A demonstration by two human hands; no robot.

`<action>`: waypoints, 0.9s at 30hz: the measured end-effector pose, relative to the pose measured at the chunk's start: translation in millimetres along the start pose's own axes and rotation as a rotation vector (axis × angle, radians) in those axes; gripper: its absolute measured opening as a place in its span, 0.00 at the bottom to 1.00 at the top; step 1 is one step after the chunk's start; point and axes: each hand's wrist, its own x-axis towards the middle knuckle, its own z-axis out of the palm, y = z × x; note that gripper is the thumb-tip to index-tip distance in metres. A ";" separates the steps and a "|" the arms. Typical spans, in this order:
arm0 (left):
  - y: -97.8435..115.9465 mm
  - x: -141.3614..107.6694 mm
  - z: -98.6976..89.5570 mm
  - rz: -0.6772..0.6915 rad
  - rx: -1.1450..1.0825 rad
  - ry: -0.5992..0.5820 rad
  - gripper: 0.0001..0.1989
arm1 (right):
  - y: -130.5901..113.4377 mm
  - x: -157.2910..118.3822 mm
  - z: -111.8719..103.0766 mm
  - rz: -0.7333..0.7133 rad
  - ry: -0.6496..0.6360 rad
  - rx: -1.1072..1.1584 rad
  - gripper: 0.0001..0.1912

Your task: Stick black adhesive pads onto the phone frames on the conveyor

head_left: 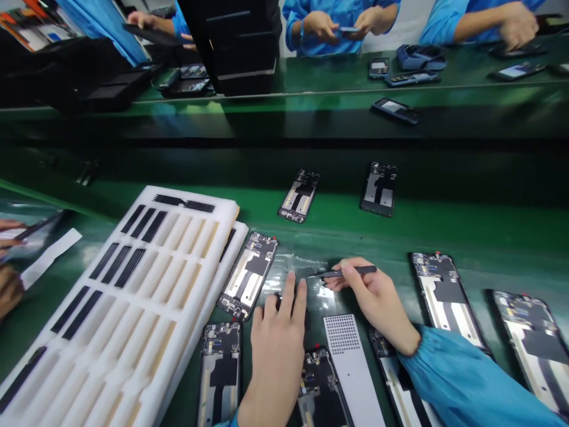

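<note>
My left hand (279, 338) lies palm down with its fingers spread, the fingertips on a clear plastic sheet (284, 267) on the green bench. Dark tweezers (349, 273) are gripped in my right hand (371, 290), their tips pointing left at the sheet near my left fingertips. An opened phone (249, 276) rests just left of the sheet. Below my hands are another opened phone (322, 388) and a white strip with rows of small dots (351, 362). My right forearm passes over a further phone (391, 370).
A white foam tray (178, 308) with slots and black strips fills the left side. More opened phones (448, 296) lie right and on the green belt (338, 207). People in blue sleeves work across a raised ledge (329, 83); another person's hand (9, 284) is far left.
</note>
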 end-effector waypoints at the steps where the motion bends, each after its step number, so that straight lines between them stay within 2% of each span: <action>1: -0.2 -0.1 0.7 0.005 -0.004 0.000 0.40 | 1.1 -0.4 -0.5 0.004 0.004 -0.005 0.20; 14: 0.6 1.6 4.8 0.060 -0.017 0.023 0.39 | 4.1 0.0 -7.0 0.004 -0.060 -0.076 0.17; 20: 0.6 1.7 6.0 0.054 -0.079 -0.003 0.40 | 5.7 0.4 -7.6 -0.001 -0.084 -0.079 0.18; 22: 0.8 2.1 5.6 0.005 -0.246 -0.018 0.39 | 7.3 1.4 -7.3 -0.003 -0.088 -0.074 0.17; 24: 0.1 1.8 3.4 -0.127 -0.580 -0.010 0.36 | 7.4 1.8 -8.0 -0.010 -0.081 -0.061 0.17; 27: -3.1 -2.7 -5.5 -0.336 -0.963 0.053 0.24 | 1.1 -3.2 -13.1 -0.031 -0.052 -0.025 0.18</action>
